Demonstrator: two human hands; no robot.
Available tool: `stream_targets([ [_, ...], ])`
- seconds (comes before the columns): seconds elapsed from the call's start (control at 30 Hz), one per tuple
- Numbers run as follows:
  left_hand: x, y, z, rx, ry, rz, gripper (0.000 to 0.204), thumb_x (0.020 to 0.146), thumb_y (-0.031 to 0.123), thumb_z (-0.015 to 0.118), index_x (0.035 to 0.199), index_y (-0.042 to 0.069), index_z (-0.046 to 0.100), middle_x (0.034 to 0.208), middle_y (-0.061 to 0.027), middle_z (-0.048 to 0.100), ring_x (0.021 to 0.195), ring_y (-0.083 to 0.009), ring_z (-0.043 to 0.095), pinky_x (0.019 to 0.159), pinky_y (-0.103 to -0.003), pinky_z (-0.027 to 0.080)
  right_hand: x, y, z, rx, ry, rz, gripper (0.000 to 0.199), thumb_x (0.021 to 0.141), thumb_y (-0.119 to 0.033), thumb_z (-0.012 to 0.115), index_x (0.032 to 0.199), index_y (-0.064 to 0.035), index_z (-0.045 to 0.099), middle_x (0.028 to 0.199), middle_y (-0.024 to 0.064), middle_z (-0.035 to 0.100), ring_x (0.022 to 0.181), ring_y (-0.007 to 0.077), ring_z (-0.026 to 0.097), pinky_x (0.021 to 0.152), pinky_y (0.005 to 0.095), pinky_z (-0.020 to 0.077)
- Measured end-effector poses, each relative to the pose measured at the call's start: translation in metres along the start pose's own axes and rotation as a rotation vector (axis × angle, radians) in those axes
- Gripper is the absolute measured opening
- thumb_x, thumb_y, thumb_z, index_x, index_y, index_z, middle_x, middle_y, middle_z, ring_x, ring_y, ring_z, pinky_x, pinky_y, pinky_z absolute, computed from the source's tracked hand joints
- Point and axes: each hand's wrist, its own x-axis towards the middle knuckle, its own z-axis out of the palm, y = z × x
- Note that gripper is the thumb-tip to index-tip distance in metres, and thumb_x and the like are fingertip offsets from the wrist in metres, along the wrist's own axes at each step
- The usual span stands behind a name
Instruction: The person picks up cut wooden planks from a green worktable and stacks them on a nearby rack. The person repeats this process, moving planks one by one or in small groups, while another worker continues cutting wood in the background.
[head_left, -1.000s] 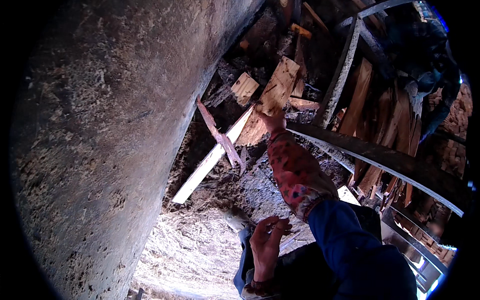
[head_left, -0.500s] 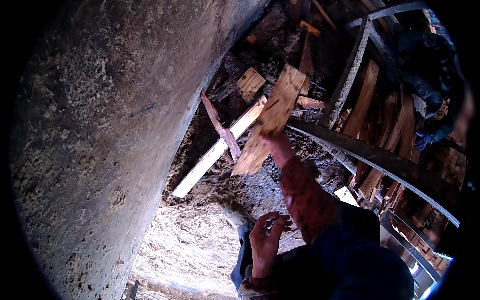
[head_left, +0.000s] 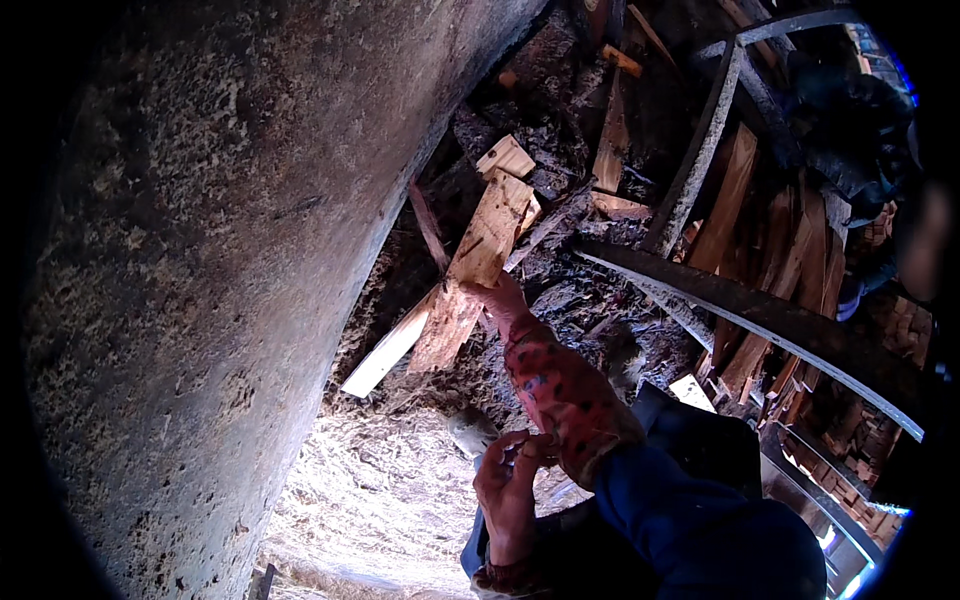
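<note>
Right hand (head_left: 497, 297), in red patterned glove, clamped on lower half of rough wooden plank (head_left: 472, 270); plank held tilted above dark debris pile (head_left: 580, 290), beside curved concrete wall (head_left: 200, 250). Left hand (head_left: 508, 490) bare, loosely curled near right sleeve, nothing gripped. Plank judged stiff, fairly light, splintery; best gripped mid-length for balance. Pale slat (head_left: 385, 352) noted below plank, metal bars (head_left: 760, 320) well to right.

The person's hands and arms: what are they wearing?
The right hand wears a reddish-pink glove with dark specks that reaches up the forearm, meeting a dark blue sleeve. The left hand looks bare, with a patterned reddish cuff at the wrist.
</note>
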Motion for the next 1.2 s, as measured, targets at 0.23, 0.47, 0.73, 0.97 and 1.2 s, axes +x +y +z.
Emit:
stream_targets([
  [0.23,-0.001,-0.004,0.0,0.08,-0.013,-0.007,0.023,0.093,0.01,0.059,0.108,-0.007,0.056,0.094,-0.0178,0.068,0.082,-0.0208,0.065,0.077,-0.032,0.053,0.005,-0.01,0.008,-0.019,0.042,0.008,0.041,0.075,-0.014,0.081,0.111,-0.007,0.062,0.1,0.0016,0.067,0.091,0.0149,0.062,0.082,0.0297,0.0481],
  [0.47,-0.003,-0.003,0.005,0.038,-0.078,0.006,0.026,0.093,0.011,0.06,0.112,-0.007,0.056,0.097,-0.0188,0.068,0.084,-0.022,0.065,0.078,-0.032,0.052,-0.033,-0.024,-0.01,-0.122,0.109,0.029,0.04,0.076,-0.008,0.077,0.112,-0.0003,0.061,0.1,0.0045,0.067,0.091,0.018,0.063,0.082,0.033,0.0518],
  [0.73,-0.021,-0.026,-0.014,-0.002,-0.239,0.005,0.03,0.089,0.01,0.066,0.116,-0.002,0.058,0.104,-0.0142,0.068,0.096,-0.021,0.066,0.084,-0.031,0.052,-0.139,-0.094,-0.036,-0.4,0.096,-0.04,0.045,0.072,-0.006,0.076,0.114,-0.0011,0.061,0.106,0.0068,0.067,0.097,0.0177,0.063,0.086,0.0322,0.051],
  [0.97,-0.064,-0.039,-0.02,0.024,-0.082,0.075,0.02,0.09,0.005,0.062,0.108,-0.004,0.06,0.099,-0.0123,0.067,0.088,-0.0192,0.066,0.077,-0.029,0.053,-0.178,-0.192,-0.025,-0.473,-0.107,-0.194,0.05,0.074,-0.013,0.079,0.118,-0.0018,0.059,0.11,0.006,0.067,0.1,0.0149,0.062,0.088,0.0328,0.0499],
  [1.2,-0.125,0.043,0.004,0.081,0.115,0.519,0.032,0.095,0.013,0.054,0.122,-0.004,0.053,0.116,-0.0129,0.062,0.104,-0.0197,0.057,0.092,-0.031,0.044,-0.275,-0.309,0.054,-1.068,-0.144,-0.285,0.074,0.071,-0.024,0.081,0.133,-0.0056,0.045,0.116,0.0165,0.062,0.107,0.028,0.062,0.091,0.0376,0.0493],
])
